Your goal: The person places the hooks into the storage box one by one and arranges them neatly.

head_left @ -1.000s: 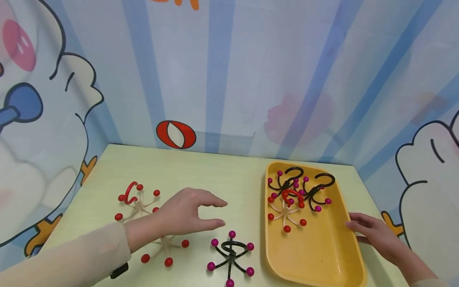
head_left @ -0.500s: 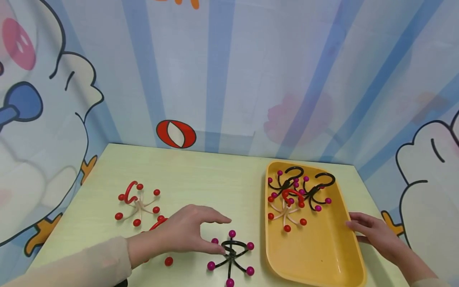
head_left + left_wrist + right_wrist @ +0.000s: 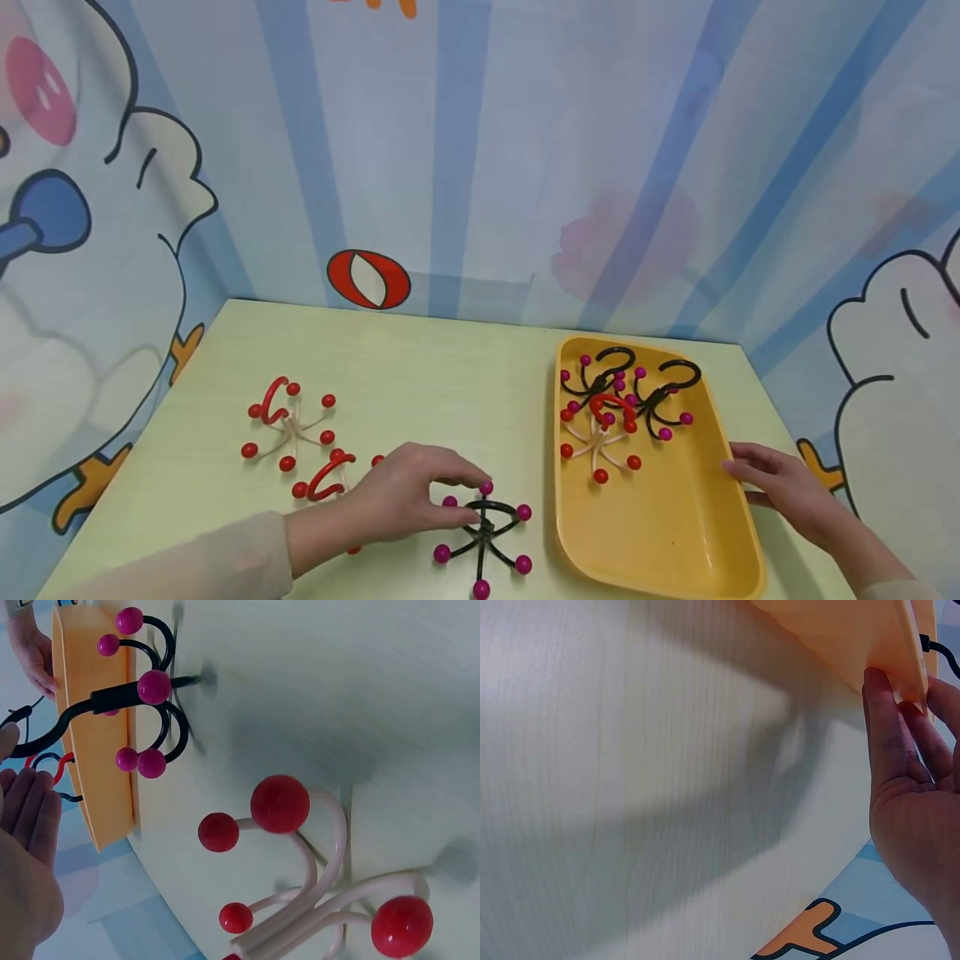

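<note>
Backdrop: a cartoon-printed curtain with blue stripes is hanging behind a pale green table (image 3: 420, 375), enclosing the far and side edges of the work surface.

Tray: a yellow tray (image 3: 675, 533) is lying at the right of the table, its long side running from near to far; its near half is bare.

Tray contents: two black hooks with magenta balls (image 3: 637, 387) and one cream hook with red balls (image 3: 600, 442) are lying tangled at the tray's far end.

Right hand: the right hand (image 3: 787, 492) is resting against the tray's right rim with straight, relaxed fingers (image 3: 885, 735), gripping nothing; it is apparently steadying the tray so that it does not slide.

Left hand: the left hand (image 3: 405, 504) is reaching across the near centre of the table, with thumb and fingertips closing on the black hook (image 3: 483, 533); whether the pinch is complete cannot be told, since the head view hides the contact.

Black hook: this piece is lying flat on the table just left of the tray, its curved top towards the hand and its magenta-tipped prongs splayed out.

Loose pieces: one red-balled hook (image 3: 288, 417) is lying at the far left, well apart from the tray; a second (image 3: 330, 479) is lying partly under the left wrist.
</note>
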{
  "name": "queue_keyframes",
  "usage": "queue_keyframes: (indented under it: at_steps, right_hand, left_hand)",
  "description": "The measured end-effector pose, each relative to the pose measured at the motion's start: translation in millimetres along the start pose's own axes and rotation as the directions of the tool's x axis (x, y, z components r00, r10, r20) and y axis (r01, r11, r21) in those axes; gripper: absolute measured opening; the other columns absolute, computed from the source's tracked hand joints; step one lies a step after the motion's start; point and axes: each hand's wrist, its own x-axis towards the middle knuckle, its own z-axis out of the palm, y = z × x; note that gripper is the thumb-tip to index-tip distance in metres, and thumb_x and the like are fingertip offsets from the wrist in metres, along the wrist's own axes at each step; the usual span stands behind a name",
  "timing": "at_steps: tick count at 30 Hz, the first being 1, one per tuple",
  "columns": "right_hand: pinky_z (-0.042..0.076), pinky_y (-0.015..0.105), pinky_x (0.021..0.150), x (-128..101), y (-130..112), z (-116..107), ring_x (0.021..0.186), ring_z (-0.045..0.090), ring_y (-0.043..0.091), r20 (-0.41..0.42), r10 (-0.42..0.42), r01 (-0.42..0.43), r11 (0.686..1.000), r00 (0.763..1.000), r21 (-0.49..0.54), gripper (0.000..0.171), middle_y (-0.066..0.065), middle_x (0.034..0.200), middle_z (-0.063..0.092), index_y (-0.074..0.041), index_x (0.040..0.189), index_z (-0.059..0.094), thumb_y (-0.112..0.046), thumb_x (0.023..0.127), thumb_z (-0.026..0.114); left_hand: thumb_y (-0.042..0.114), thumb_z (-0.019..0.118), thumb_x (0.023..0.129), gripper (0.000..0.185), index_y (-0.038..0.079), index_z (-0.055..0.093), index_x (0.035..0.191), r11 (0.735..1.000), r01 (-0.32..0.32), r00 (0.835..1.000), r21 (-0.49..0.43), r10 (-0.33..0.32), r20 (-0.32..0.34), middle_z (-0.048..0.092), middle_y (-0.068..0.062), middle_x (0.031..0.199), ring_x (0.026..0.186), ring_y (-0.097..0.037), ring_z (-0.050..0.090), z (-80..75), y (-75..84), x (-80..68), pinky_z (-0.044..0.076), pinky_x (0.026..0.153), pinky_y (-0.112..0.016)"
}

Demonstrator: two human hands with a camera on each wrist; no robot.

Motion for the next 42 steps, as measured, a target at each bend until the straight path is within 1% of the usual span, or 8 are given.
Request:
queue_keyframes:
  at_steps: [6, 9, 14, 21, 28, 33, 37, 42]
  right_hand:
    - [0.062, 0.043, 0.095, 0.5, -0.3, 0.2, 0.115, 0.069, 0.020, -0.002, 0.002, -0.002, 1.000, 1.000, 0.004, 0.081, 0.031, 0.148, 0.056, 0.017, 0.157, 0.032, -0.039, 0.109, 0.064]
    - [0.062, 0.044, 0.095, 0.5, -0.6, 0.2, 0.115, 0.069, 0.020, -0.001, 0.003, -0.003, 1.000, 1.000, 0.006, 0.080, 0.030, 0.147, 0.056, 0.017, 0.157, 0.033, -0.039, 0.109, 0.064]
    - [0.062, 0.044, 0.095, -0.1, -1.5, 0.6, 0.115, 0.069, 0.020, 0.001, 0.000, 0.000, 1.000, 1.000, 0.007, 0.079, 0.030, 0.147, 0.056, 0.017, 0.157, 0.033, -0.039, 0.109, 0.064]
    - [0.062, 0.044, 0.095, 0.2, -1.2, -0.2, 0.115, 0.069, 0.020, 0.001, 0.001, -0.001, 1.000, 1.000, 0.002, 0.079, 0.030, 0.147, 0.057, 0.017, 0.157, 0.033, -0.039, 0.110, 0.063]
    - [0.062, 0.044, 0.095, 1.4, -0.1, -0.5, 0.113, 0.069, 0.020, -0.001, 0.002, -0.002, 1.000, 1.000, 0.003, 0.077, 0.028, 0.144, 0.060, 0.016, 0.157, 0.035, -0.038, 0.110, 0.063]
    - [0.062, 0.044, 0.095, 1.3, -0.2, 0.3, 0.114, 0.069, 0.021, -0.006, 0.005, -0.005, 1.000, 1.000, -0.008, 0.077, 0.030, 0.146, 0.057, 0.016, 0.157, 0.035, -0.039, 0.110, 0.063]
    - [0.062, 0.044, 0.095, 1.6, 0.0, 0.4, 0.113, 0.069, 0.021, -0.007, 0.007, -0.007, 1.000, 1.000, -0.012, 0.077, 0.032, 0.147, 0.057, 0.016, 0.157, 0.034, -0.038, 0.110, 0.063]
    - [0.062, 0.044, 0.094, 1.9, 0.5, 0.1, 0.113, 0.069, 0.021, -0.006, 0.004, -0.004, 1.000, 1.000, -0.009, 0.077, 0.031, 0.145, 0.058, 0.016, 0.157, 0.034, -0.038, 0.110, 0.063]
  left_hand:
    - [0.013, 0.083, 0.095, 0.018, 0.015, 0.084, 0.113, 0.999, -0.035, 0.999, -0.004, 0.035, -0.036, 0.081, 0.008, 0.107, 0.090, 0.004, 0.069, 6.3, 0.1, 0.5, 0.056, 0.075, -0.019]
    - [0.012, 0.083, 0.095, 0.016, 0.016, 0.084, 0.111, 1.000, -0.028, 0.998, 0.004, 0.028, -0.054, 0.081, 0.008, 0.105, 0.087, 0.006, 0.067, 8.3, 0.7, 0.4, 0.056, 0.075, -0.018]
    - [0.011, 0.084, 0.094, 0.014, 0.014, 0.084, 0.108, 0.999, -0.033, 0.994, 0.003, 0.033, -0.107, 0.082, 0.006, 0.103, 0.085, 0.006, 0.068, 9.7, 0.7, 2.0, 0.061, 0.074, -0.025]
    - [0.012, 0.084, 0.094, 0.014, 0.015, 0.085, 0.108, 1.000, -0.006, 0.991, -0.012, 0.004, -0.136, 0.082, 0.007, 0.100, 0.086, 0.004, 0.070, 0.7, 6.2, 9.8, 0.063, 0.078, -0.030]
    - [0.012, 0.083, 0.095, 0.013, 0.014, 0.084, 0.107, 1.000, -0.023, 0.981, 0.015, 0.026, -0.192, 0.082, 0.006, 0.098, 0.088, 0.002, 0.073, -12.2, 15.8, 22.6, 0.061, 0.083, -0.022]
    - [0.014, 0.083, 0.095, 0.013, 0.014, 0.084, 0.108, 1.000, -0.008, 0.971, 0.003, 0.009, -0.237, 0.082, 0.007, 0.097, 0.086, 0.001, 0.074, -21.8, 25.9, 34.8, 0.062, 0.083, -0.024]
    - [0.015, 0.083, 0.096, 0.013, 0.014, 0.084, 0.109, 1.000, -0.008, 0.968, -0.010, 0.005, -0.251, 0.081, 0.007, 0.097, 0.085, 0.001, 0.073, -28.6, 37.5, 45.7, 0.062, 0.082, -0.025]
    - [0.015, 0.082, 0.097, 0.013, 0.013, 0.084, 0.109, 0.999, -0.039, 0.966, -0.004, 0.037, -0.257, 0.082, 0.005, 0.097, 0.085, 0.001, 0.074, -33.7, 50.6, 62.2, 0.061, 0.081, -0.023]
